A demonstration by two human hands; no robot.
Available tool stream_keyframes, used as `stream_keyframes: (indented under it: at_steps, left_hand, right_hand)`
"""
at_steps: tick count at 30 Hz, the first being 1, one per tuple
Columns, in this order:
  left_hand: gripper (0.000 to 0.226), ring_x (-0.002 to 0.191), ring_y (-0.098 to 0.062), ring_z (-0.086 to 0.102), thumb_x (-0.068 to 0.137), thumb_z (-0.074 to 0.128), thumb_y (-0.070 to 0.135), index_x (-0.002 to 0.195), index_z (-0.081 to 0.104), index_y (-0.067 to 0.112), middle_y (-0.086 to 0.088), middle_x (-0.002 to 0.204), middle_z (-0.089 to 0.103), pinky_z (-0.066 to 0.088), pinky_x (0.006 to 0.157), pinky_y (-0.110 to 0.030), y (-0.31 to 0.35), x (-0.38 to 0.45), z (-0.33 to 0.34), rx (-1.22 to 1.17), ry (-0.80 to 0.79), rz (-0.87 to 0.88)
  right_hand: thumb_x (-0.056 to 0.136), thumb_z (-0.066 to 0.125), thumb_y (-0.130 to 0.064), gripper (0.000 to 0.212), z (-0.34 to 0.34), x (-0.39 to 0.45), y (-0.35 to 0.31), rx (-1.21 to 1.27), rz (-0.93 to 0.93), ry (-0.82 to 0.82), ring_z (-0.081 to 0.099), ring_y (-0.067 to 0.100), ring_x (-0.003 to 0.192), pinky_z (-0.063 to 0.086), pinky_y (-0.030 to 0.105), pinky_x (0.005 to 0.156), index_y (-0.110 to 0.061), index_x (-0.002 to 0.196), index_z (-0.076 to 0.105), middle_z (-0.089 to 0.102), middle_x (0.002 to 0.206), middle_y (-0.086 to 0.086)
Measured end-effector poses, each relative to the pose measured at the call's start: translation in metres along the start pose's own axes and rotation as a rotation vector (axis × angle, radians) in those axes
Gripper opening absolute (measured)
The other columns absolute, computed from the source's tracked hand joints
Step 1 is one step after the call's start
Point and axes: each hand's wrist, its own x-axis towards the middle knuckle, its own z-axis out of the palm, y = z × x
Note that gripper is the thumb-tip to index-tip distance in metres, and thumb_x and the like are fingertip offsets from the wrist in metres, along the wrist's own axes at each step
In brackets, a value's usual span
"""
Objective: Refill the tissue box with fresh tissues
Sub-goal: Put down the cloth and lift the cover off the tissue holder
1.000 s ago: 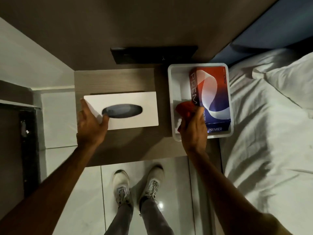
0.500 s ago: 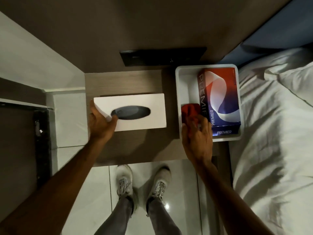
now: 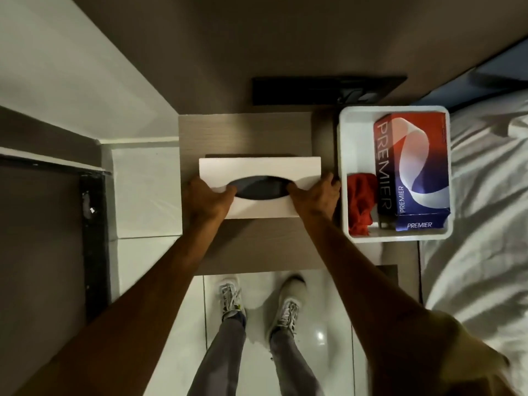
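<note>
Nearest the camera, 2 bare forearms reached forward over a glossy tiled floor, and 2 pale sneakers under grey trouser legs stood just short of a wooden bedside table.

On the table, the white tissue box cover lay lengthwise, left to right, its dark oval slot facing up. The slot showed only darkness; no tissue could be made out in it. The left hand was closed on the cover's left end, thumb lying at the left tip of the slot and the remaining fingers hidden round the end wall. The right hand was closed on the right end in the same fashion, thumb at the right tip of the slot, fingertips curled over the far right corner. Whether the cover rested on the table or was raised off it could not be determined.

Just right of the cover sat a white plastic tray, touching the edge of a bed with white linen. Inside the tray, a red and blue tissue pack marked PREMIER lay along the right side. A crumpled red cloth lay in the near left part, against the pack.

Beyond the table, a black panel was fixed to the brown wall.
</note>
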Motion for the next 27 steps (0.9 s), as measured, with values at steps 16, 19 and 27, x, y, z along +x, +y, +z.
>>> stream_keyframes:
  at_steps: [16,19,27]
  left_hand:
    - [0.079,0.118,-0.037,0.062,0.07,0.083,0.054,0.128,0.057,0.007,-0.015,0.129,0.063,0.056,0.091,-0.046,0.009,0.006,-0.005,0.003,-0.085,0.047]
    - [0.074,0.118,-0.036,0.062,0.072,0.083,0.051,0.127,0.057,0.008,-0.014,0.128,0.063,0.056,0.09,-0.044,0.009,0.006,-0.006,-0.016,-0.082,0.042]
    - [0.069,0.116,-0.036,0.062,0.074,0.084,0.043,0.126,0.058,0.006,-0.016,0.127,0.063,0.05,0.079,-0.034,0.009,0.006,-0.009,-0.1,-0.093,0.021]
  right_hand:
    - [0.071,0.084,-0.038,0.072,-0.003,0.002,0.002,0.011,-0.023,0.068,0.051,0.037,0.125,0.043,0.042,0.107,0.001,0.126,0.058,0.055,0.133,0.02]
    - [0.069,0.086,-0.039,0.075,-0.003,0.003,-0.003,0.024,-0.036,0.081,0.053,0.035,0.123,0.045,0.042,0.105,0.0,0.127,0.058,0.056,0.132,0.018]
    - [0.068,0.087,-0.039,0.079,-0.01,0.0,-0.007,0.076,-0.069,0.06,0.052,0.032,0.128,0.051,0.048,0.104,-0.01,0.134,0.056,0.057,0.135,0.013]
